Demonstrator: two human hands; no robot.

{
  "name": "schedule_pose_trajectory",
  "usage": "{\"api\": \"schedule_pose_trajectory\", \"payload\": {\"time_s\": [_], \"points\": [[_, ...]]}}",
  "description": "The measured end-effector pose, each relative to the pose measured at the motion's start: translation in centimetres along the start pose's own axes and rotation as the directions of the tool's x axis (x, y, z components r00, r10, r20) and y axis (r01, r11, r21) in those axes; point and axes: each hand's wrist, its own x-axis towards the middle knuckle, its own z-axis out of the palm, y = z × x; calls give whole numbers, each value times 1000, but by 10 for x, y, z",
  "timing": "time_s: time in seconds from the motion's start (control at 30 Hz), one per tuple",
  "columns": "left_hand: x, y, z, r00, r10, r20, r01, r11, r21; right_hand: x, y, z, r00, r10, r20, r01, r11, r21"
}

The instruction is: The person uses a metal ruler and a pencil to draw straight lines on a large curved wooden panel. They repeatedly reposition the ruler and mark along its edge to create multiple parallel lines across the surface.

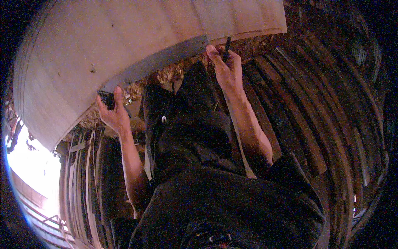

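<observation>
A long pale wooden board [137,33] lies in front of me, its near edge bending across the view. Along that edge runs the flat grey blade of a square [166,54], with a small dark hole near its right end. My left hand [114,116] is closed on the black block at the left end of the square, thumb and fingers on either side. My right hand [229,70] holds a dark, slim pencil [227,47] upright between its fingers. Its thumb is by the right end of the blade, at the board's edge; whether it presses there I cannot tell.
Wood shavings [172,74] lie below the board's near edge. Stacked wooden slats [298,108] fill the right side, and upright strips [85,178] stand at the left. Bright daylight enters at the far left, by a railing [54,220].
</observation>
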Motion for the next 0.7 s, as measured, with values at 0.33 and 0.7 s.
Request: {"api": "schedule_pose_trajectory", "payload": {"time_s": [0.33,0.7], "points": [[-15,11,-31,996,-79,33,83,985,-153,-28,-11,-5,996,-88,6,87,991,106],[-37,-17,-42,1000,10,15,-9,997,-82,-55,0,-7,1000,9,0,-9,992,122]]}}
